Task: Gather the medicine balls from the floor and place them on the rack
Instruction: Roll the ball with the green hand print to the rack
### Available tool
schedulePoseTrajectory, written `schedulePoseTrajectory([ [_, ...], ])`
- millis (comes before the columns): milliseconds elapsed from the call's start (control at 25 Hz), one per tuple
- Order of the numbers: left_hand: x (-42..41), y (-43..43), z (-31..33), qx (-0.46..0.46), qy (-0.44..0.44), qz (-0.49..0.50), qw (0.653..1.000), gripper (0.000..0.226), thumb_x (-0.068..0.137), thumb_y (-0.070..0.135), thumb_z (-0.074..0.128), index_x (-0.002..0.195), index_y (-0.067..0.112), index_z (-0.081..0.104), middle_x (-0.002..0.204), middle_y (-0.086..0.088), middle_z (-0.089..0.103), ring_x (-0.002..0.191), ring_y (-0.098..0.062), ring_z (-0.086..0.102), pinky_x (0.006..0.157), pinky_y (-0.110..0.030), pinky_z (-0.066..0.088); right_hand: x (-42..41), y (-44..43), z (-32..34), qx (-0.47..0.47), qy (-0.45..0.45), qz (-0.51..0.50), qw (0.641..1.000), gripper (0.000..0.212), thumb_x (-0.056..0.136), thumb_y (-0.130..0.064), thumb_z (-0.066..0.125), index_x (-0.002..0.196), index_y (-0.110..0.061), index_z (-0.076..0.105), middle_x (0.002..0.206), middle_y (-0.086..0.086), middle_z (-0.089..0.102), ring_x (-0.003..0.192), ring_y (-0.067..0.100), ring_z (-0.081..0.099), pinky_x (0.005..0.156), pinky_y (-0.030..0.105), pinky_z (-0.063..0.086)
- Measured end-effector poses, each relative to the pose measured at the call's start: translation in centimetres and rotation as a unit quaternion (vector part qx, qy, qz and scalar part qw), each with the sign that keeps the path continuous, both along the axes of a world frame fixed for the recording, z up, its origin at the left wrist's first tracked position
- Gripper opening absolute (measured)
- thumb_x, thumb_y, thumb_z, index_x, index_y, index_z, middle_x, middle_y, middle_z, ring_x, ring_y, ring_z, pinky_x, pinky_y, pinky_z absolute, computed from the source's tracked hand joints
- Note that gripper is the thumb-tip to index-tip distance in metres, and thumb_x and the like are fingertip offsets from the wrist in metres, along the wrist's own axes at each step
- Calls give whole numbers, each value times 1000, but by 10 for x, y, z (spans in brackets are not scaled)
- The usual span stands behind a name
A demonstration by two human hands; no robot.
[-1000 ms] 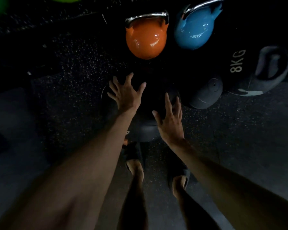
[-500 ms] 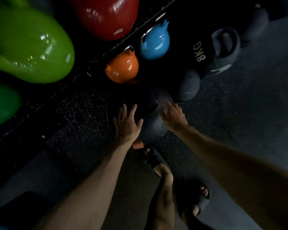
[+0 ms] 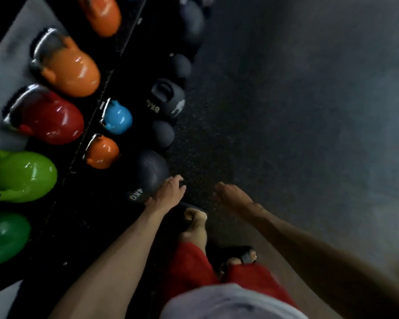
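Observation:
A dark medicine ball marked 4KG lies on the black floor beside the rack's lower shelf. My left hand rests against its near right side with the fingers bent downward; the blur hides any grip. My right hand hangs apart from the ball over bare floor, fingers loosely curled, holding nothing. More dark balls lie in a line further along the rack: one just beyond, another farther, and a big one at the top.
The rack runs along the left with orange, red, green and blue kettlebells. A black 8KG kettlebell stands between the balls. My sandalled feet are below the hands. Dark speckled floor stretches to the right.
The view has swung and risen, so the rack now runs up the left. My right hand has come off the ball and moved right; my left hand stays at it.

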State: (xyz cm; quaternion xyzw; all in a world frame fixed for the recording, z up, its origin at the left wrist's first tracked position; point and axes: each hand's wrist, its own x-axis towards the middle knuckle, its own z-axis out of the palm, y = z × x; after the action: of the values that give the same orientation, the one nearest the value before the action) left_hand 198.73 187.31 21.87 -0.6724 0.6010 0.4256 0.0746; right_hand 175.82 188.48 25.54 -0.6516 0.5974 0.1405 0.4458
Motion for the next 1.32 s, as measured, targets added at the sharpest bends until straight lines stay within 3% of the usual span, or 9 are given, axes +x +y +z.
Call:
schedulePoseTrajectory([
  [160, -129, 41, 55, -4, 0, -141, 990, 37, 100, 35, 54, 133, 18, 54, 131, -10, 60, 119, -26, 58, 93, -39, 48, -102, 83, 51, -15, -16, -100, 995, 20, 103, -30, 45, 116, -18, 56, 100, 0, 57, 88, 14, 59, 79, 38, 56],
  [360, -295, 92, 91, -14, -11, -340, 940, 38, 102, 36, 51, 135, 19, 52, 132, -8, 59, 115, -24, 60, 89, -37, 53, -247, 196, 75, -80, -7, -233, 969, 21, 101, -33, 51, 111, -15, 55, 110, 11, 66, 101, 31, 66, 82, 41, 54],
  [720, -528, 151, 117, -49, -26, -543, 838, 35, 99, 36, 55, 130, 21, 57, 123, -4, 66, 106, -19, 65, 90, -37, 53, -419, 346, 89, -86, 40, -498, 862, 32, 101, -32, 51, 127, -14, 55, 118, 11, 67, 109, 29, 65, 93, 45, 54],
  [1080, -769, 149, 95, 3, 23, -658, 753, 32, 99, 34, 56, 129, 22, 57, 123, -1, 65, 106, -14, 62, 95, -37, 53, -579, 375, 80, -48, 90, -619, 779, 36, 101, -36, 49, 129, -14, 56, 123, 13, 66, 113, 33, 64, 92, 43, 53],
  [1320, -928, 137, 106, -12, 53, -716, 696, 35, 101, 35, 54, 132, 19, 56, 123, -4, 65, 108, -19, 63, 95, -39, 53, -707, 352, 80, -59, 102, -695, 710, 33, 98, -36, 52, 119, -11, 60, 112, 16, 71, 106, 36, 67, 87, 44, 55],
])
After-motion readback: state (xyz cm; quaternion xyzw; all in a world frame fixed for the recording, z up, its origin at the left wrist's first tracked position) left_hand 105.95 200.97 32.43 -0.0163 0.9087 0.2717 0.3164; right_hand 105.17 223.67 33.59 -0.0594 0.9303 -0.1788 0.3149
